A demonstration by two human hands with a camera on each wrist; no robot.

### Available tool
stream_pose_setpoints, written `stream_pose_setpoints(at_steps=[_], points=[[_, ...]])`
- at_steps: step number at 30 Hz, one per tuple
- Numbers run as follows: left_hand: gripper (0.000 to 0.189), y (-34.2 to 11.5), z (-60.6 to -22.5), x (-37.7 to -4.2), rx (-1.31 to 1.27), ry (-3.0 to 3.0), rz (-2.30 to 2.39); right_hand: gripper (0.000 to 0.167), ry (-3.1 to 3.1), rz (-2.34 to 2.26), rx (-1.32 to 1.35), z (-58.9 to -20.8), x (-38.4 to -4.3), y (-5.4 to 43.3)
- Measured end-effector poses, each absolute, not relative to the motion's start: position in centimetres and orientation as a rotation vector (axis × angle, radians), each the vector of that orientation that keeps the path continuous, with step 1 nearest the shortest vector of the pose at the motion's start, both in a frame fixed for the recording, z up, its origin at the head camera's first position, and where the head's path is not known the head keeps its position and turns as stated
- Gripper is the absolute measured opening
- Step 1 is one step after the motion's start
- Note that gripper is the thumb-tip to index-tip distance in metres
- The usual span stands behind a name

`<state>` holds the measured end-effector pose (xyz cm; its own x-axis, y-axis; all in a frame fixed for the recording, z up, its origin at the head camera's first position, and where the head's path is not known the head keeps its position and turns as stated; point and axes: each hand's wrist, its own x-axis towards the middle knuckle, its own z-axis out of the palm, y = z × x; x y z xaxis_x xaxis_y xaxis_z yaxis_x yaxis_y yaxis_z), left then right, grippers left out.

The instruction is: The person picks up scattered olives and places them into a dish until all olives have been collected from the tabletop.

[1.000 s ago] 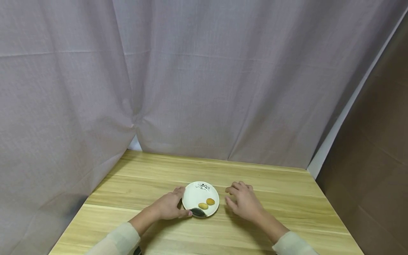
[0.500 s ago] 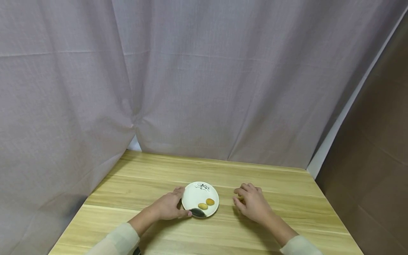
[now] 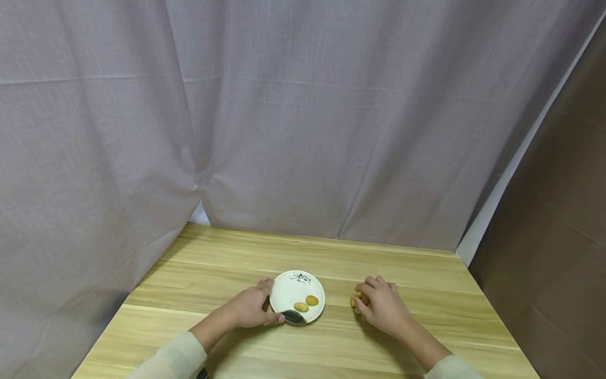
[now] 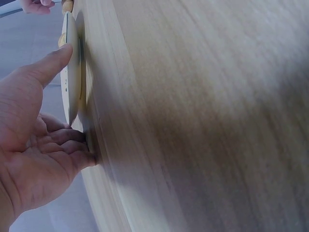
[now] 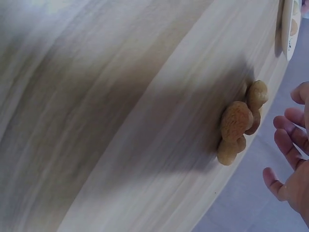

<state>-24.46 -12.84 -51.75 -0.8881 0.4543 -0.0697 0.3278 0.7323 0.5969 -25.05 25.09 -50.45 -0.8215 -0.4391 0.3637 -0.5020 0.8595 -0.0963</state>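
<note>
A round white plate (image 3: 288, 293) with a dark leaf-like patch and a black floral print sits mid-table, two small yellow-brown nut-like pieces (image 3: 306, 303) lying on it. My left hand (image 3: 252, 307) holds the plate's left side, thumb (image 4: 59, 60) on the near rim and fingers at the far side. Right of the plate, my right hand (image 3: 384, 309) hovers over a small cluster of tan pieces (image 5: 235, 123), some two-lobed like peanuts in the shell. In the right wrist view its loosely bent fingers are apart from them. From the head, this hand hides part of the cluster.
The light wooden table (image 3: 227, 352) extends around both hands. Grey curtains (image 3: 303, 158) hang behind and to the left, and a brown curtain (image 3: 558, 237) hangs along the right side.
My right hand has moved right, away from the plate, to the tan pieces, which now show more beside its fingers. The left hand and the plate have stayed in place.
</note>
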Motion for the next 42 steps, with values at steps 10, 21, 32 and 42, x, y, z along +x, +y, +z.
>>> stream_pose_setpoints(at_steps=[10,21,32,42], points=[[0.117,-12.8,-51.7,-24.4,0.636,2.727,0.886,0.02,-2.731,0.229,0.698,-50.9,-24.9,25.8],[0.116,-12.9,-51.4,-24.4,0.626,2.723,0.885,0.016,-2.76,0.228,0.72,-51.0,-24.6,25.9],[0.118,-12.9,-51.7,-24.5,0.631,2.72,0.88,0.01,-2.791,0.2,0.748,-51.7,-24.3,26.1],[0.118,-13.0,-51.8,-24.5,0.639,2.73,0.886,0.014,-2.809,0.201,0.745,-51.9,-24.3,26.0]])
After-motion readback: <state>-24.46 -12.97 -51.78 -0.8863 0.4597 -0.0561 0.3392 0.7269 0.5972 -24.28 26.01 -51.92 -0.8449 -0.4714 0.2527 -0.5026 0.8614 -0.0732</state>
